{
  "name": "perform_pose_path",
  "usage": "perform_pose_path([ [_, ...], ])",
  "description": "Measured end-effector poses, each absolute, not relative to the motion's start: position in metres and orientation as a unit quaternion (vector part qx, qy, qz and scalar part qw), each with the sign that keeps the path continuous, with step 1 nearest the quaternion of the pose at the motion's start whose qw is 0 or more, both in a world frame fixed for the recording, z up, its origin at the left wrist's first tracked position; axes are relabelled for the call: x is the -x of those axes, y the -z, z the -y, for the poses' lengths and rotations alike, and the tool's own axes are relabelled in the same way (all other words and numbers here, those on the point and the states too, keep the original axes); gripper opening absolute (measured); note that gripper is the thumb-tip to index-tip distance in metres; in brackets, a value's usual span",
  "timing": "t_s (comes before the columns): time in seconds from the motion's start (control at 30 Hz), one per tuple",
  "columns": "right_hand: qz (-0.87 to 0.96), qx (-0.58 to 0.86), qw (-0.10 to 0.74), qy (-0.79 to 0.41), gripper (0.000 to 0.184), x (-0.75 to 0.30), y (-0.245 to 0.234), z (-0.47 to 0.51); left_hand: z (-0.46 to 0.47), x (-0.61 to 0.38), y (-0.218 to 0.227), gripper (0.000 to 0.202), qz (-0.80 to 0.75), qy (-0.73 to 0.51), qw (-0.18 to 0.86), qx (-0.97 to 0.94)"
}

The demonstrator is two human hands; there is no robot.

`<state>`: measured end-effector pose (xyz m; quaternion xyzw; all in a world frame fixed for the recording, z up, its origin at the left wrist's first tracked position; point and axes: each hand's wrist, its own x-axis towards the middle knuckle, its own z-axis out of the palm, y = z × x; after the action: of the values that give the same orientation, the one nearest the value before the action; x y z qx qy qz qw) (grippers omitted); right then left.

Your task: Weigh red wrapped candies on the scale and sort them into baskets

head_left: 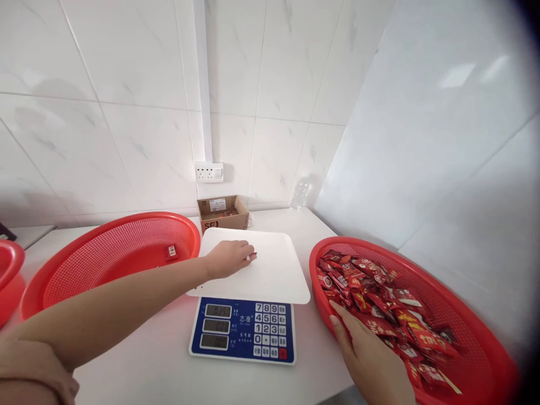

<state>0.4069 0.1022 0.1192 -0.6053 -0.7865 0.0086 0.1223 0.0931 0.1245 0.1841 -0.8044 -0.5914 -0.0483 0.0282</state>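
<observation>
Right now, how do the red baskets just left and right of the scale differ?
The left basket clearly shows one red packet; the right basket holds a heap of packets. Your left forearm crosses in front of the left basket, while your right hand is at the right basket's rim. Both are red, with perforated walls.

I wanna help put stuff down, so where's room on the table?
The table is bare between the scale and left arm, with a narrower strip between scale and right basket. Packets crowd that basket, the right hand at its rim; the left hand is over the scale's plate.
</observation>
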Motion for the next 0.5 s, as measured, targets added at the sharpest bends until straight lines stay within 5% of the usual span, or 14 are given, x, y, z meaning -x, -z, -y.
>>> perform_pose_path([
  [0.33, 0.806, 0.566, 0.169, -0.016, 0.046, -0.415, -0.109, -0.105, -0.047, 0.008, -0.222, 0.041, 0.736, 0.06, 0.063, 0.671],
  [0.5, 0.805, 0.558, 0.202, -0.006, 0.046, -0.417, -0.105, -0.107, 0.019, 0.004, -0.196, 0.064, 0.755, 0.009, -0.086, 0.65],
])
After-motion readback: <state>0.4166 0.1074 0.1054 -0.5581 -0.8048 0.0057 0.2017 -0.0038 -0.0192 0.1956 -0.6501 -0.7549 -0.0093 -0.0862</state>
